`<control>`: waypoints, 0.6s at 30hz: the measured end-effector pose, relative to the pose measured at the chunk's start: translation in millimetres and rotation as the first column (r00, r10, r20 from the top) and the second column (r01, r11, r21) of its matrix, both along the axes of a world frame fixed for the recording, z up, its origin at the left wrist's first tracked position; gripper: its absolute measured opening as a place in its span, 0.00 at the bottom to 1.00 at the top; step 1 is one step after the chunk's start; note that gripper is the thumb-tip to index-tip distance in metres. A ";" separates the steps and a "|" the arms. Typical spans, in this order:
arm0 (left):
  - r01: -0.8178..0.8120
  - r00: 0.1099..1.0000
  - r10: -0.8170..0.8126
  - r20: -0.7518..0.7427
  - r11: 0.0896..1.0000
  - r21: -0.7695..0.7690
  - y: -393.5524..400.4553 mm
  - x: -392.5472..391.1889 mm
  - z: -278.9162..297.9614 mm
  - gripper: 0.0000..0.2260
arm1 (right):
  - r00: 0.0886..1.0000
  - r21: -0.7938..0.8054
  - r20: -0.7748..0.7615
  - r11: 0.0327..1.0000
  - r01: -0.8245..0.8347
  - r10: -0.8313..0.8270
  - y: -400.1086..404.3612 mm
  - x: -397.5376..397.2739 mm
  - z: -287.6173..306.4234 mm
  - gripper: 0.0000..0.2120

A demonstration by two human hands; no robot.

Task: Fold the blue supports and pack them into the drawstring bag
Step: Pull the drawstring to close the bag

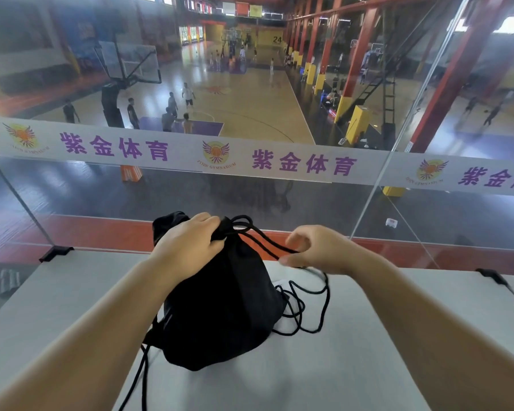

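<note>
A black drawstring bag stands bulging on a pale grey ledge. My left hand is clamped around the gathered neck of the bag. My right hand pinches the black drawstring cord, which runs taut from the neck to my fingers. More cord lies in loose loops on the ledge to the right of the bag, and another length hangs off the front left. The bag's mouth is cinched, and no blue supports are visible.
A glass barrier with a white banner of purple characters rises right behind the ledge, held by black clips. Beyond it, far below, lies a basketball hall with players on the courts.
</note>
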State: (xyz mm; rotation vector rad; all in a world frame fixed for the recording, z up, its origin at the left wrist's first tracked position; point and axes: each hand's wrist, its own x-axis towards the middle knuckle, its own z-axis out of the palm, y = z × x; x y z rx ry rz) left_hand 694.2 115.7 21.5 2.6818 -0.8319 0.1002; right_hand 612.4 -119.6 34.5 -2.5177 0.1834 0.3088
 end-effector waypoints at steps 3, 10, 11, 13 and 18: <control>0.029 1.000 -0.029 0.010 1.000 0.007 -3.6 -3.2 1.1 0.10 | 0.999 0.087 0.035 0.996 -0.035 0.032 25.8 9.1 -4.1 0.28; 0.037 0.999 -0.036 0.017 0.998 -0.057 -3.5 -4.6 0.6 0.11 | 0.969 0.137 0.247 0.989 -0.051 0.016 52.9 21.8 -9.7 0.13; 0.032 0.999 -0.030 0.026 0.998 -0.057 -0.9 -3.7 -0.1 0.10 | 0.969 0.146 0.246 0.987 -0.061 0.023 51.6 20.4 -8.9 0.12; 0.024 0.998 -0.022 0.051 0.999 -0.040 4.6 -2.5 -3.0 0.09 | 0.972 0.136 0.230 0.988 -0.071 0.038 48.4 16.5 -5.6 0.09; -0.010 0.999 0.012 0.048 0.999 -0.043 15.8 0.1 -5.9 0.12 | 0.963 0.057 0.270 0.998 -0.041 0.024 28.8 6.3 11.9 0.11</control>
